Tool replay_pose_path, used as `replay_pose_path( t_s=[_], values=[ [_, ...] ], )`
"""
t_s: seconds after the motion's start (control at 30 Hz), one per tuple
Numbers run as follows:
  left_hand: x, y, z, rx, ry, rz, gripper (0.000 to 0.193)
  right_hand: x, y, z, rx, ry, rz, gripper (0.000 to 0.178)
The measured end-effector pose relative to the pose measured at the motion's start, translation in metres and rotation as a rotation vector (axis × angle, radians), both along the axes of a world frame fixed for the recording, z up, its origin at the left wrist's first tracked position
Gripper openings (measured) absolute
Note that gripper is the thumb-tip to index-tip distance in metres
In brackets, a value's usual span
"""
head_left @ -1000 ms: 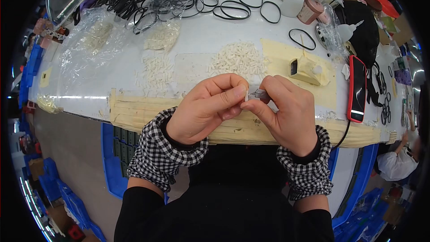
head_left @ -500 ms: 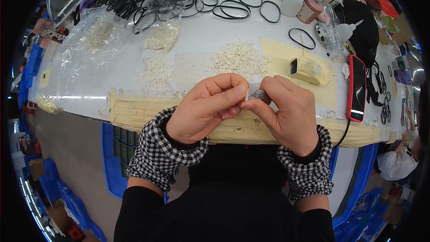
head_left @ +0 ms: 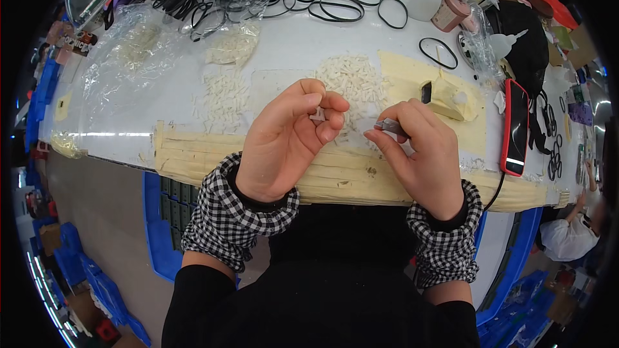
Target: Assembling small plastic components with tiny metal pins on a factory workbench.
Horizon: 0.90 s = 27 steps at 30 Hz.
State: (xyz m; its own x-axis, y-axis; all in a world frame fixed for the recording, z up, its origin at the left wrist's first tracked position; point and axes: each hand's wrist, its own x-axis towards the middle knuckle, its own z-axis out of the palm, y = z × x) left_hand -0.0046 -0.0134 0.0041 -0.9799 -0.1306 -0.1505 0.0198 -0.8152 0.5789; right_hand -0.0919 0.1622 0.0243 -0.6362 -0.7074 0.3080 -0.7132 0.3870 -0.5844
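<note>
My left hand (head_left: 280, 138) is raised over the table's front edge, palm turned inward. Its fingers are loosely curled and apart, with no held thing showing. To its right, my right hand (head_left: 425, 148) pinches a small flat grey piece (head_left: 392, 127) between thumb and forefinger; its exact kind is hidden by the grip. Just beyond both hands lies a heap of short white tube-like pieces (head_left: 353, 77). Another spread of similar white pieces (head_left: 222, 100) lies to the left, below a clear bag (head_left: 232, 48) that holds more.
Black rubber-like loops (head_left: 335, 9) cover the back of the table. At right are a yellow-taped block (head_left: 451, 100), a red-cased phone (head_left: 514, 129) with a cable, and squeeze bottles (head_left: 422, 5). Crumpled clear plastic (head_left: 122, 58) lies left. Padded tape (head_left: 193, 154) lines the front edge.
My left hand has drawn away to the left and loosened; the small white piece that was pinched there no longer shows. My right hand has shifted slightly right, still gripping the grey piece.
</note>
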Motion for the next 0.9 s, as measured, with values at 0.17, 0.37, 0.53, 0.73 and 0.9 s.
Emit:
replay_pose_path(
  t_s=[0.17,0.37,0.53,0.73,0.9],
  values=[
    [0.0,-0.004,-0.006,0.074,0.015,0.075,0.016,0.008,-0.009,-0.009,0.057,0.027,0.116,0.015],
    [-0.001,-0.001,-0.005,0.021,-0.026,0.157,0.015,0.011,-0.015,-0.012,0.137,0.11,0.115,0.018],
    [0.0,0.003,0.001,-0.194,-0.1,-0.005,0.021,0.006,-0.013,-0.002,-0.15,0.006,0.033,0.02],
    [0.003,0.002,0.001,-0.205,-0.003,-0.329,0.024,0.012,-0.02,-0.003,-0.393,0.049,0.07,0.023],
    [0.003,0.0,0.004,-0.095,-0.027,-0.291,0.021,0.012,-0.021,0.001,-0.374,0.164,0.065,0.024]
  ],
)
